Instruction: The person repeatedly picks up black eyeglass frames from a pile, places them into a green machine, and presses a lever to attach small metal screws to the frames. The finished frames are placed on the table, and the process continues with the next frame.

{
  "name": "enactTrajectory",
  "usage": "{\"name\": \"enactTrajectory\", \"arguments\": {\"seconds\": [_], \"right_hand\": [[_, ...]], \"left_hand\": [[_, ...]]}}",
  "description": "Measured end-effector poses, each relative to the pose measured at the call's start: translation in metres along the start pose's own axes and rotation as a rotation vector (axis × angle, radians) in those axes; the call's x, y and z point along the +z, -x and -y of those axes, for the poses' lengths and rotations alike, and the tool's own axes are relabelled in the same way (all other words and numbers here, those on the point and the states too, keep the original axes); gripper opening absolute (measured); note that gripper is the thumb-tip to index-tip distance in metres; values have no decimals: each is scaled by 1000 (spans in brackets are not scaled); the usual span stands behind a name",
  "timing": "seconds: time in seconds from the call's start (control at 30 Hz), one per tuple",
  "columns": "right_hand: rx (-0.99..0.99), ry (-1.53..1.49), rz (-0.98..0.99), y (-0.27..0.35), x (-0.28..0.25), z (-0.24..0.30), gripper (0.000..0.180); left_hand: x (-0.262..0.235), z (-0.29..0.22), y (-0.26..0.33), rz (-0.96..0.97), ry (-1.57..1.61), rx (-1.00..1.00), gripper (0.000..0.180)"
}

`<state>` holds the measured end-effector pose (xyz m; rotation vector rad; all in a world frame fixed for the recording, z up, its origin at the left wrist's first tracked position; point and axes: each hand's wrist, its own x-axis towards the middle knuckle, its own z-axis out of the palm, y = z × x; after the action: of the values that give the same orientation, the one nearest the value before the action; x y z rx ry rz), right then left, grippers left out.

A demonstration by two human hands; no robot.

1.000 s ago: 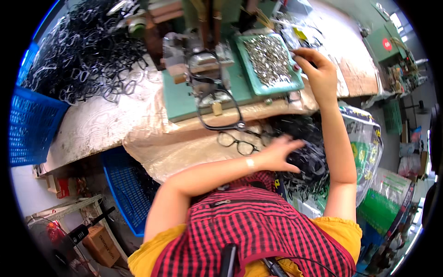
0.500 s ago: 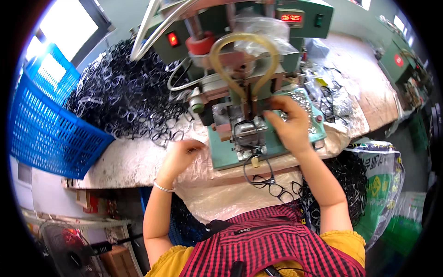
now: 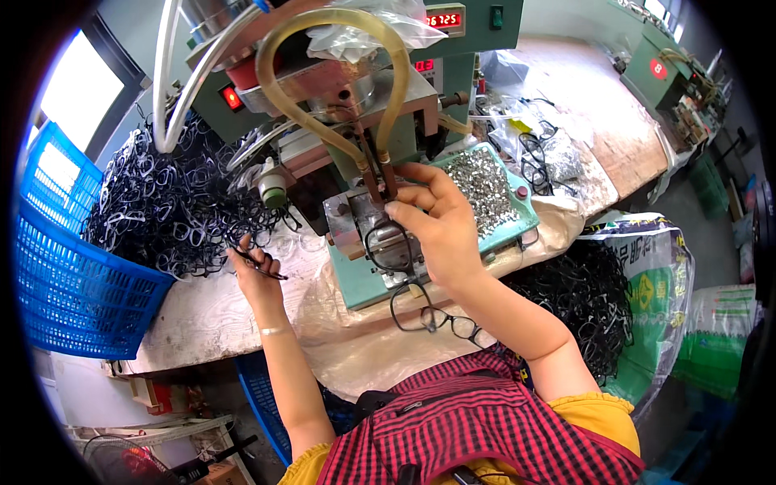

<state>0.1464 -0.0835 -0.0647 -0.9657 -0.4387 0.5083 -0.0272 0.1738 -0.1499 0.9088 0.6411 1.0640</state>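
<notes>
My left hand (image 3: 257,279) is at the near edge of a large heap of dark glasses frames (image 3: 174,198), its fingers closed on a black glasses frame (image 3: 265,263). At the green press machine (image 3: 356,105), my right hand (image 3: 443,230) has thumb and fingertips drawn together beside the metal fixture. Whatever lies between those fingertips is too small to make out. One black frame rim (image 3: 368,249) sits against the fixture under the press head. Below it, more black frames (image 3: 463,327) dangle over the table edge in a linked string.
Right of the fixture lies a teal tray (image 3: 529,214) of small metal parts. A blue basket (image 3: 89,279) stands at the left. Beside my right forearm, a printed sack (image 3: 659,283) holds more dark frames. A looped yellowish tube (image 3: 396,48) arches over the press head.
My left hand has moved left to the heap and now holds a black frame. My right hand stays beside the fixture. The whole view has shifted.
</notes>
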Motion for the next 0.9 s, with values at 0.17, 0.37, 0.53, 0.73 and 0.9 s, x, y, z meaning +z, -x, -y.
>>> {"name": "enactTrajectory", "arguments": {"seconds": [0.17, 0.37, 0.53, 0.73, 0.9], "right_hand": [[-484, 725, 67, 21, -17, -1, 50], [-557, 1528, -127, -27, -117, -20, 28], [-546, 1589, -216, -27, -151, -27, 22], [-551, 1507, -216, -25, -151, -28, 13], [-658, 1395, -225, -28, -153, -25, 12]], "left_hand": [[75, -33, 110, 376, 105, -182, 32], [136, -34, 153, 864, 39, -817, 34], [147, -17, 157, 729, 111, -871, 30], [149, -17, 160, 632, 105, -893, 33], [120, -47, 151, 677, -476, -213, 25]]}}
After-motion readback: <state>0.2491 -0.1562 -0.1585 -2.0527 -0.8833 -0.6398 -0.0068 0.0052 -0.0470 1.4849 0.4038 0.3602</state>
